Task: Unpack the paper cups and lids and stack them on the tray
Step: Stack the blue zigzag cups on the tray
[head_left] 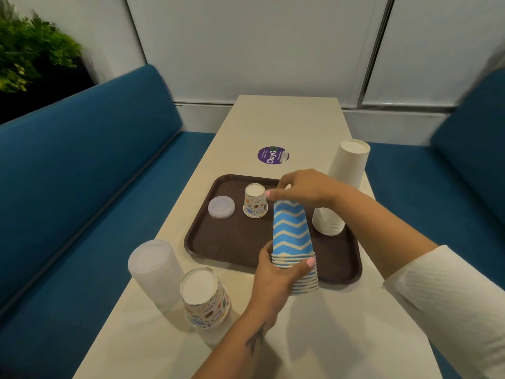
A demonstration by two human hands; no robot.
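Note:
A stack of blue zigzag paper cups [293, 236], upside down, hangs over the front of the brown tray [218, 247]. My left hand [276, 272] grips the stack's rims at the bottom. My right hand [303, 187] grips the top cup's base from above. On the tray stand one patterned cup [255, 201] upside down, a small pile of clear lids [221, 207], and a tall stack of white cups [347, 170] at the right edge, partly behind my right arm.
Near the table's front left stand a sleeve of clear lids [154, 269] and a stack of patterned cups [205, 299]. A purple sticker [272, 155] lies beyond the tray. Blue benches [82, 173] flank the cream table [287, 121].

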